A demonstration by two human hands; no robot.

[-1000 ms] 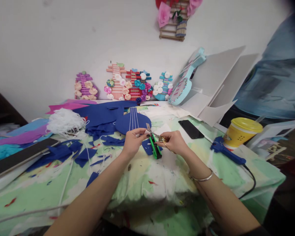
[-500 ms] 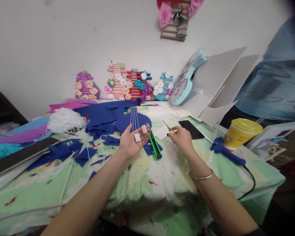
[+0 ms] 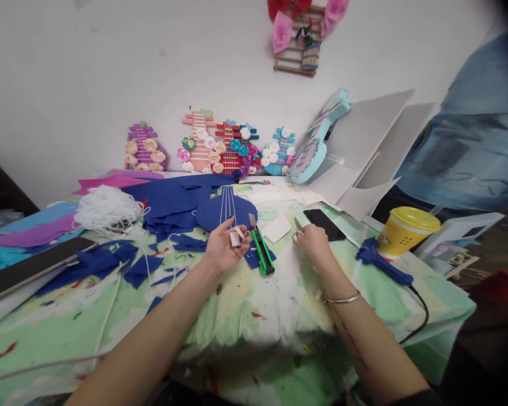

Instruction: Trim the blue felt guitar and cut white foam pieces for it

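Palm up, my left hand [image 3: 222,248] has its fingers curled round small white blocks [image 3: 236,238]; their material is unclear. Small scissors [image 3: 297,228] with gold-coloured handles are gripped in my right hand [image 3: 314,243], blades pointing away from me. Between my hands lies a green and black utility knife [image 3: 261,248] with its blade out. Just beyond my left hand is a blue lute-shaped piece [image 3: 207,213] with white strings along it, partly hidden by the hand. A white card piece [image 3: 278,228] rests to the right of the knife.
A phone [image 3: 325,224], a blue glue gun [image 3: 383,260] with a cord and a yellow cup [image 3: 407,231] are at the right. White string [image 3: 108,208], blue scraps [image 3: 141,269] and a dark-topped device [image 3: 29,276] lie left. Decorated toy instruments [image 3: 228,152] line the wall.
The fingers of my left hand have curled further in round the white blocks. My right hand has drawn the scissors slightly away from the card piece. The view has shifted slightly.
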